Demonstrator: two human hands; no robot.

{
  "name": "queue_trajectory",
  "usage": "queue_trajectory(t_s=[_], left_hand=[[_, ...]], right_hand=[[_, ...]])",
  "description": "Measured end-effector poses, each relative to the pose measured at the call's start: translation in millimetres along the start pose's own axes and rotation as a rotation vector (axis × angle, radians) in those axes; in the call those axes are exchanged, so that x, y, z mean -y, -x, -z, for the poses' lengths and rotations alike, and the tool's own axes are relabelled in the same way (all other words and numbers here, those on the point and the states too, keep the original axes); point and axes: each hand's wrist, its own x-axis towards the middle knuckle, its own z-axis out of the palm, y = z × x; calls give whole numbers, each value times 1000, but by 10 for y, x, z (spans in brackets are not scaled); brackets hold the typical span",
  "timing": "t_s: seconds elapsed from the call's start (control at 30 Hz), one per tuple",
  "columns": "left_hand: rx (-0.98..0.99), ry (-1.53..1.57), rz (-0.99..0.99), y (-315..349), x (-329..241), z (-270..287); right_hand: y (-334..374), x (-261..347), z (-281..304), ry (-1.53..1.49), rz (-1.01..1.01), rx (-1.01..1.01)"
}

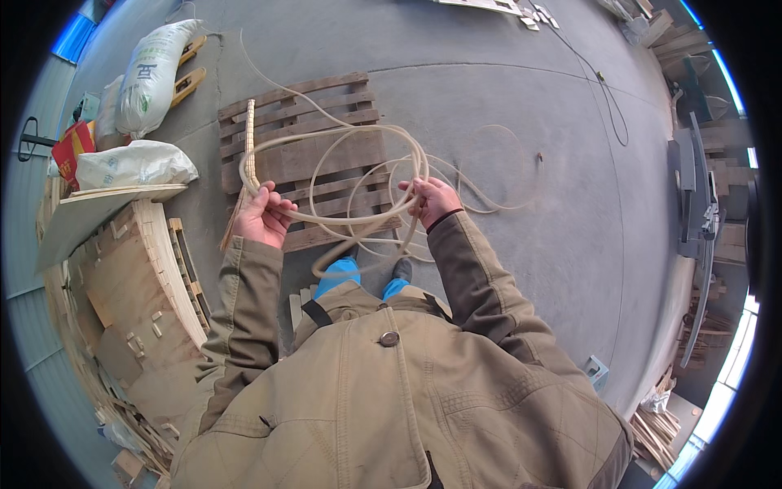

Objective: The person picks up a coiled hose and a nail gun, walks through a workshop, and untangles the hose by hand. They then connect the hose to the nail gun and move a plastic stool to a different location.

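A long pale, cream-coloured hose [371, 129] hangs in loose loops between my hands. My right hand [434, 200] is closed round several turns of it where the loops come together. On the other side, my left hand [265, 213] grips the hose at the left end of a wide loop, palm turned up. More loops droop below my hands over the wooden pallet [301, 152] and the floor, some smeared by motion. One thin length runs from the loops up and away to the far left.
Bulging white sacks [155, 77] rest by a yellow pallet-truck fork [188, 86] at the far left. Plywood sheets [138, 285] are stacked to my left. A dark cable [607, 90] crosses the grey floor [562, 244]. Grey machinery [700, 191] and timber line the right side.
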Motion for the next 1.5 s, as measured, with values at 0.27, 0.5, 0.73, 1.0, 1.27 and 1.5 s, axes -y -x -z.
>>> queue_trajectory(t_s=[0.27,0.5,0.73,1.0,1.27,1.5], left_hand=[[-31,-533,-527,-27,-1184,13],[-69,-569,-574,18,-1762,165],[-141,-449,-526,51,-1913,-73],[-109,-528,-507,197,-2358,96],[-305,-693,-398,306,-2237,160],[-416,-1057,-360,377,-1861,536]], right_hand=[[-82,29,512,69,3,-122],[-105,84,634,168,23,-41],[-284,169,598,217,152,-126],[-190,508,975,341,305,-123],[-11,555,1101,618,372,-227],[247,590,1182,758,471,-330]])
